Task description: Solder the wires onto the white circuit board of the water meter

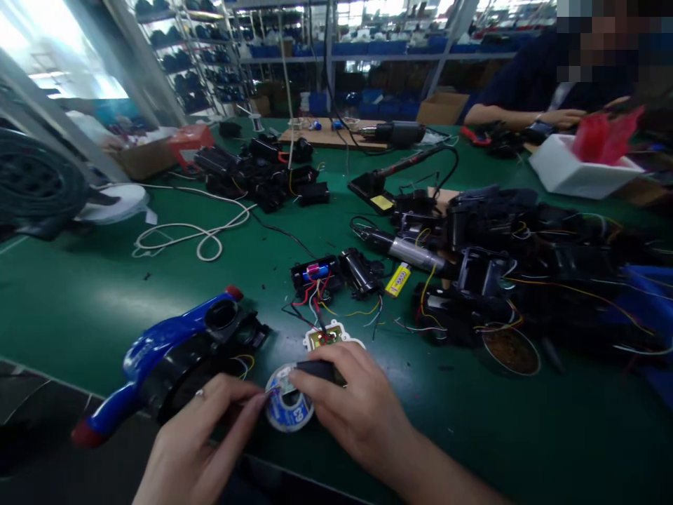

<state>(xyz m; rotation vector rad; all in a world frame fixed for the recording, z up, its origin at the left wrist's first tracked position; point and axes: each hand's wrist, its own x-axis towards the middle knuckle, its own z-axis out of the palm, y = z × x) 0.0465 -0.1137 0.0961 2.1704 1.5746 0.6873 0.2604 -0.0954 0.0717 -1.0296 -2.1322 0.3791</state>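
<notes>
A solder wire spool [288, 415] with a blue label marked 63 lies between my hands near the table's front edge. My left hand [210, 421] is closed in a pinch at the spool's left rim, on what look like thin wire ends. My right hand [357, 400] grips a small black part [316, 367] above the spool, and its fingers hide much of that part. Just beyond the right fingers sits a white-framed circuit board [327, 335]. Red and black wires run from it to a black housing [310, 275] holding a blue cylindrical cell.
A blue and black tool body [173, 337] lies at left. Black housings with loose wires [484, 273] pile up at right, beside a round tin [510, 349]. A soldering iron stand [376, 186] and white cord [210, 235] lie farther back. Another person [526, 91] sits across the table.
</notes>
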